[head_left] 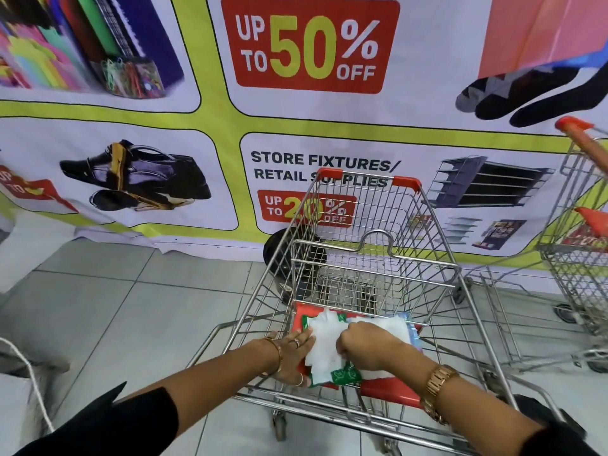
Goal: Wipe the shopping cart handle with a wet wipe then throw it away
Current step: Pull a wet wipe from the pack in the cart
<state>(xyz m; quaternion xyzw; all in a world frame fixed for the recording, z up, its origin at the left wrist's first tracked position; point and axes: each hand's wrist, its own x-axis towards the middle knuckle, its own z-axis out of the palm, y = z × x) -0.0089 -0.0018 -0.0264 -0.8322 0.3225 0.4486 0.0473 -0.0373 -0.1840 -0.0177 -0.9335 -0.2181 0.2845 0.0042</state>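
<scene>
Left hand [292, 355] steadies wipe pack [345, 376]; right hand's [365, 343] grip pinches wet wipe [324, 348].

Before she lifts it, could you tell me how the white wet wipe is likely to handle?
The wet wipe looks thin and crumpled, so probably floppy and light. It drapes over the red handle, so it likely clings. The right hand pinches it easily.

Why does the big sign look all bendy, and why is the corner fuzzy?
Head view: the wide lens bows the banner and its straight lines; the bottom-left corner is smeared, so the grey thing there is unreadable; the cart and both hands, left and right, look sharp; light is even, with little glare.
</scene>
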